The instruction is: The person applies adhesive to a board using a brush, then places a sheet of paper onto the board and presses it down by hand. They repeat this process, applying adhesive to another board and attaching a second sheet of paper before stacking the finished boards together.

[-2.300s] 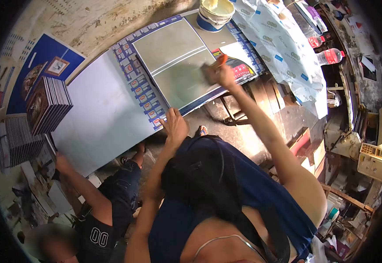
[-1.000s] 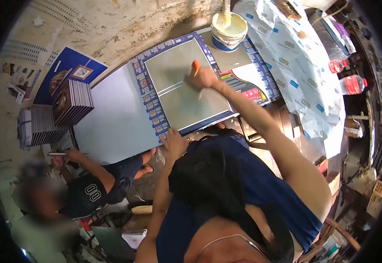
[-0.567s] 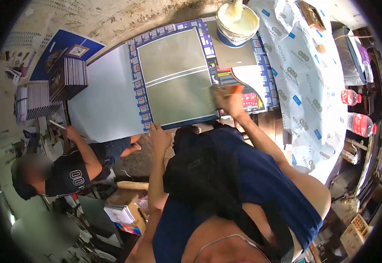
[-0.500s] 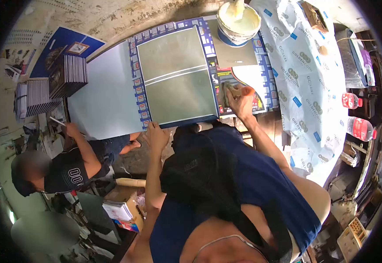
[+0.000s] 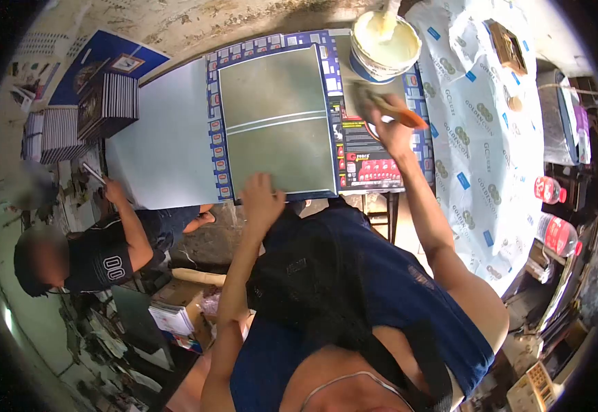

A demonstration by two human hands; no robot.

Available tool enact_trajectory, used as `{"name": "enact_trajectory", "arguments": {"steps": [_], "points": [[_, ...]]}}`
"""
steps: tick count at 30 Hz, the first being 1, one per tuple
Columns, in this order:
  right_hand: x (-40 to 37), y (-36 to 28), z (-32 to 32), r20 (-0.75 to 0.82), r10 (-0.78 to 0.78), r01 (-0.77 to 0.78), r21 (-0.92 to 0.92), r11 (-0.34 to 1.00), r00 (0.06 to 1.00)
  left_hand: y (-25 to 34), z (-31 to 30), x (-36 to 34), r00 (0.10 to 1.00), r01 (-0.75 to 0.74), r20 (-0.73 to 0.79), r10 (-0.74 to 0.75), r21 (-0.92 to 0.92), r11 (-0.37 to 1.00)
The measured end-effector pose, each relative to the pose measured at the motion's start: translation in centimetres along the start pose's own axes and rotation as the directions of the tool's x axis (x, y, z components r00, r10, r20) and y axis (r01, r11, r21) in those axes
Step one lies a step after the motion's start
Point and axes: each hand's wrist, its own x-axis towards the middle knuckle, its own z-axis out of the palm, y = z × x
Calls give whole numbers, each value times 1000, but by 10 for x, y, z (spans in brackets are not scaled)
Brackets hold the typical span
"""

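My right hand [image 5: 389,130] grips an orange-handled brush [image 5: 374,101], its bristles just below a white bucket of pale paste [image 5: 384,40]. A grey board [image 5: 277,120] with a pale stripe lies on a printed sheet with a blue picture border [image 5: 214,123]. My left hand [image 5: 260,199] rests flat on the board's near edge, fingers spread. Left of the board lies a plain white sheet [image 5: 158,147].
A person in a dark "00" shirt [image 5: 103,261] crouches at the left, a hand [image 5: 112,189] at the white sheet's corner. Stacks of booklets [image 5: 106,103] stand at far left. Printed wrapping paper [image 5: 481,130] covers the right; red-capped bottles [image 5: 556,230] lie beyond. Boxes and papers [image 5: 178,316] clutter the floor.
My right hand has lifted the brush off the grey board and carried it up right towards the bucket. My left hand has shifted onto the board's near edge.
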Motion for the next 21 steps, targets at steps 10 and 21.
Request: {"name": "enact_trajectory", "arguments": {"steps": [10,21], "points": [[213,63,158,622,-121,441,-390,808,774,43,17,-3,993,47,102,-53,61,997],[234,-2,279,849,-390,646,79,759,355,50,15,-3,968,179,174,-181,30,983]]}}
